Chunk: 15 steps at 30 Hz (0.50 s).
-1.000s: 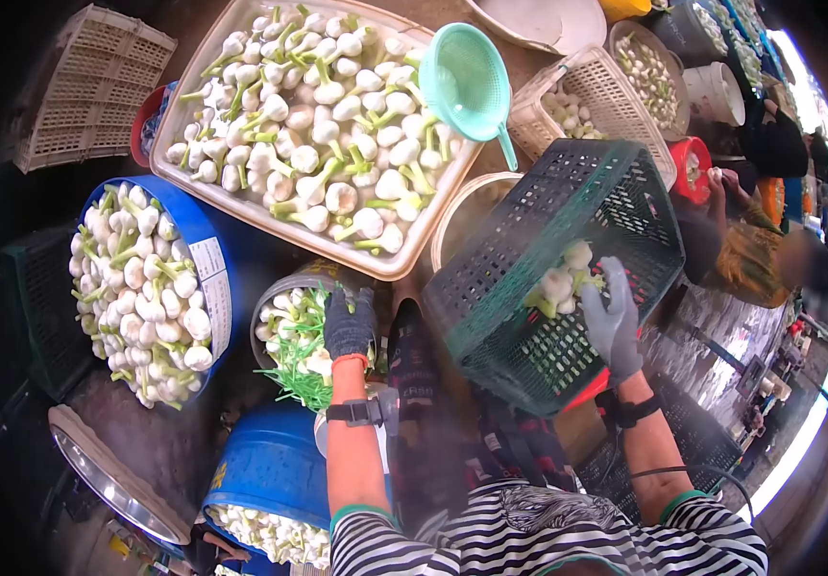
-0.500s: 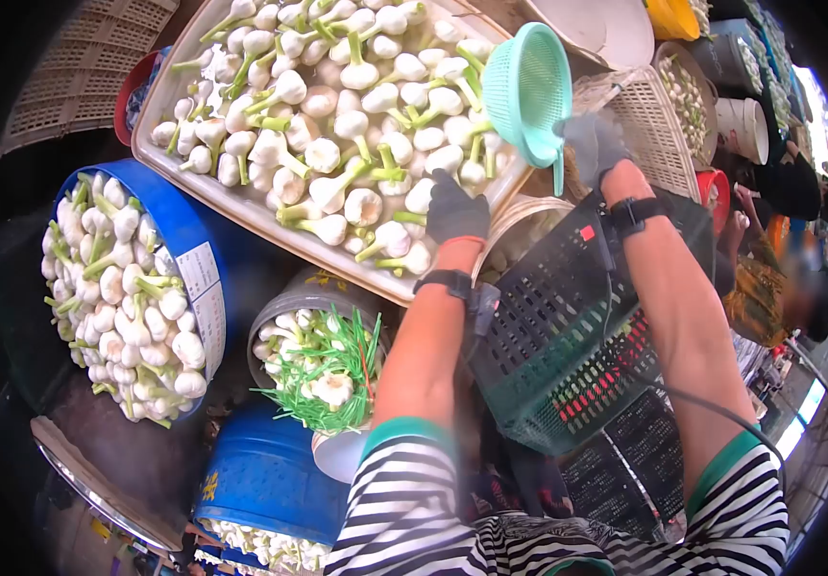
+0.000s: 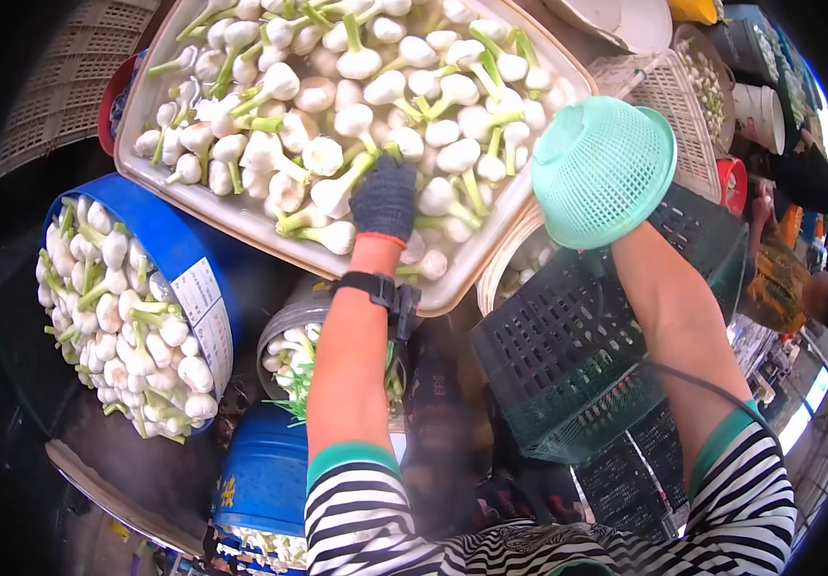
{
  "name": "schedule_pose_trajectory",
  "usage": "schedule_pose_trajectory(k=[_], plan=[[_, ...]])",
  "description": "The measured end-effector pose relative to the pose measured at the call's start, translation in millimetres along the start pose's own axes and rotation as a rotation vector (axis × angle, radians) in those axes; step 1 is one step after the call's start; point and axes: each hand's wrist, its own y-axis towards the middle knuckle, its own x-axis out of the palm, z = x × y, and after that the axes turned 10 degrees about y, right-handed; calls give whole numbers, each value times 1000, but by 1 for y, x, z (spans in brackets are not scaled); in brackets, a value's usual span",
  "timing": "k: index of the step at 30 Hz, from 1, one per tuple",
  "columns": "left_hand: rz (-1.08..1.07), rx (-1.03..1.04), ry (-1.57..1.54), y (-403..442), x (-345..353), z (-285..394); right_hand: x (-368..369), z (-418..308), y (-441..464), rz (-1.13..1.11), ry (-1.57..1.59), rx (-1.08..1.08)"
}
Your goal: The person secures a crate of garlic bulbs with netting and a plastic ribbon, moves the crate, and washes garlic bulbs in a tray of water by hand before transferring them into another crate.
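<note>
My left hand (image 3: 383, 200), in a dark knitted glove, reaches down among white garlic bulbs (image 3: 280, 82) with green stems. They lie in a wide, shallow tray (image 3: 308, 252). Its fingers curl down beside a green stem, and their tips are hidden, so what they hold cannot be made out. To the right, a mint-green plastic colander (image 3: 601, 178) is tipped with its rounded mesh bottom towards me. My right hand is behind the colander; only the forearm (image 3: 669, 278) shows, running up to its rim.
A blue tub (image 3: 205, 254) full of garlic stands left, with a grey bucket (image 3: 284, 322) and blue barrel (image 3: 265, 470) below. A dark perforated crate (image 3: 568, 317) sits beneath my right forearm. Another person (image 3: 784, 288) is at the far right.
My left hand has moved left across the garlic. The colander has swung right and down, turning its bottom towards me and covering my right hand, which showed at its handle before.
</note>
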Motion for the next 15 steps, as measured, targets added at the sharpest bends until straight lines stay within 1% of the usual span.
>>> schedule_pose_trajectory(k=[2,3,4,5,6,7,8,10,11,12,13,14,15], plan=[[-7,-83,-134,7,15,-4,3,1,-8,72,254,13],[138,-56,-221,4,12,-10,3,-1,-8,95,357,25],[216,-65,-277,0,7,-16,1,-4,-8,108,426,49],[373,-126,-509,-3,4,-25,-7,-16,-3,52,291,204],[524,-188,-738,-8,-9,-31,-3,-11,3,50,354,209],[445,-399,-998,-16,-23,-36,-6,-7,8,34,210,96],[347,-617,-1250,-26,-56,-40,-7,-16,9,19,64,-11],[435,-653,-1354,-48,-91,-54,-13,-34,20,-88,-572,-555],[451,-678,-1352,-62,-114,-51,-2,-67,5,-38,-83,-379],[465,-698,-1358,-75,-138,-44,-4,-96,-2,51,-193,-395],[455,-667,-1320,-91,-162,-34,-5,-126,-9,143,-301,-402],[475,-604,-1379,-109,-180,-19,-13,-171,-36,213,-311,-395],[492,-539,-1439,-128,-198,-4,-30,-181,-59,124,-11,-371]])
